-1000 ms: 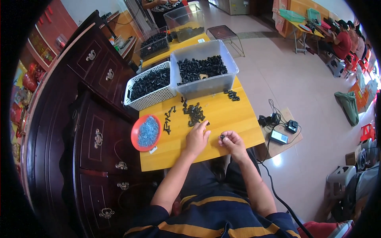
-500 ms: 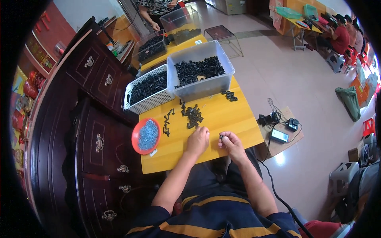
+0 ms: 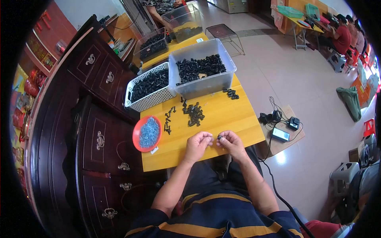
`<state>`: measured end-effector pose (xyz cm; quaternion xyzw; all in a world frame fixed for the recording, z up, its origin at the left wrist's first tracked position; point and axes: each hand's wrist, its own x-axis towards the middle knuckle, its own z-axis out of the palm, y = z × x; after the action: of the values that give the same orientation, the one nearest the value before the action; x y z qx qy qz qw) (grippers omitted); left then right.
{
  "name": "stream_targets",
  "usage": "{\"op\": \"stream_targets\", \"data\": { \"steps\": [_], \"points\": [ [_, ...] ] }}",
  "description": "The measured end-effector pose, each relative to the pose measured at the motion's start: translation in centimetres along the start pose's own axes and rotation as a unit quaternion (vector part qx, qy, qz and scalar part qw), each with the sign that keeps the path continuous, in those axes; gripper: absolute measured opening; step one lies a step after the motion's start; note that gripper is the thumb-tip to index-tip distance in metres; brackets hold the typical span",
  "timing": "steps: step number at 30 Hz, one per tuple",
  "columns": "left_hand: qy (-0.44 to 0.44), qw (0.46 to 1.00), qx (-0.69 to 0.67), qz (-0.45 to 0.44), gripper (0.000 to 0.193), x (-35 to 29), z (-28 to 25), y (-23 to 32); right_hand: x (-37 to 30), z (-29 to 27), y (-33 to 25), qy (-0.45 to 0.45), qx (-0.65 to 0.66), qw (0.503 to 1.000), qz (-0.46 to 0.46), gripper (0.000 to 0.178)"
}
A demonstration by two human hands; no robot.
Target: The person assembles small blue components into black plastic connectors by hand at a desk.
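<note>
My left hand and my right hand sit close together at the near edge of the yellow table, fingertips nearly meeting. Between them I pinch a small black part; my right fingers are closed on it, and my left fingers are curled in toward it, though I cannot tell whether they grip anything of their own.

Just beyond my hands, near the middle of the table, lies a loose heap of black parts, with a few more scattered to its left. At the table's left edge rests a red dish of small silver screws, partly overhanging. Along the far edge stand a white slotted basket and a clear plastic tub, both holding black parts.
</note>
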<state>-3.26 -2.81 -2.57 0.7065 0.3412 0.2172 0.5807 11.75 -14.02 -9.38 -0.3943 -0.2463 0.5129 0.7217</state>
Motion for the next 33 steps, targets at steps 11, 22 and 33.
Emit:
{"op": "stream_targets", "data": {
  "steps": [11,22,33],
  "points": [
    [-0.024,0.991,-0.126,-0.032,0.011,0.1,-0.8,-0.5,0.0,0.4,0.1,-0.013,-0.038,0.999,0.008,0.013],
    [-0.069,0.987,-0.138,-0.053,0.011,0.5,-1.1,-0.4,-0.1,0.5,-0.1,-0.02,-0.049,0.998,0.017,0.013],
    [-0.097,0.988,-0.101,-0.063,0.008,0.8,-1.5,-0.4,-0.4,1.2,-0.5,-0.018,-0.08,0.996,0.025,0.01]
  ]
}}
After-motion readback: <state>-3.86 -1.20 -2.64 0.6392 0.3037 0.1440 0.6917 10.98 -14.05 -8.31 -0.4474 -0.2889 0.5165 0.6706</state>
